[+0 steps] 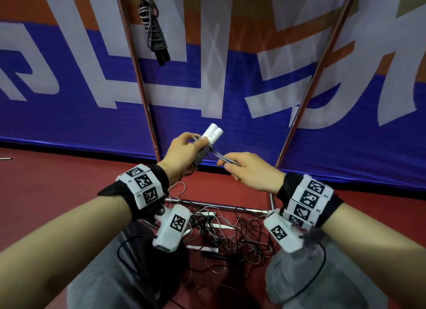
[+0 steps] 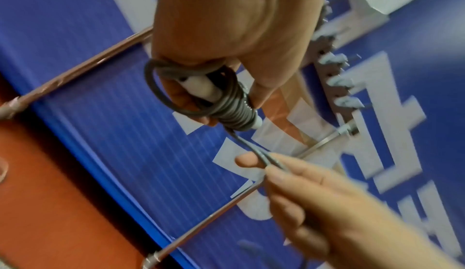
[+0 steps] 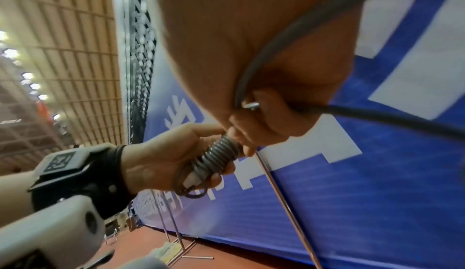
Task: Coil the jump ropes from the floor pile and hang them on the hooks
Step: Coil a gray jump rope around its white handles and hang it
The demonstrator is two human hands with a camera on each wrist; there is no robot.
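- Gripping the rope bundle (image 1: pixel 202 154), your left hand (image 1: pixel 182 154) curls round two white handles (image 1: pixel 213 132) wound in grey cord.
- Your right hand (image 1: pixel 251 170) pinches the cord's doubled end (image 1: pixel 227 160) just beside the bundle.
- One coiled rope (image 1: pixel 154 29) with black handles hangs on the rack (image 1: pixel 143 89) above.
- A tangled pile (image 1: pixel 226 235) lies on the floor (image 1: pixel 57 182) between your knees.

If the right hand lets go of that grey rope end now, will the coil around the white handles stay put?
Probably not fully. The grey rope looks springy, so the last turns may loosen. The left hand only holds the coil, so the white handles should stay together.
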